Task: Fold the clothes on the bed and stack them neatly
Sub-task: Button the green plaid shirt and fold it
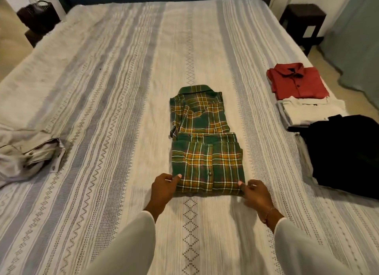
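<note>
Head view: plaid shirt [207,143] lay mid-bed [102,79], half folded. We judged it soft, light, floppy flannel, best taken at the near corners. Left hand [164,187] and right hand [255,194] each pinched one. We counted one plaid shirt, one red shirt [297,82], one white garment [311,110], one black [344,151], one grey unfolded [26,153].

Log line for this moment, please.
left hand: pinches plaid shirt near corner | right hand: pinches other near corner | shirt: half-folded | stack: red shirt folded, right
</note>
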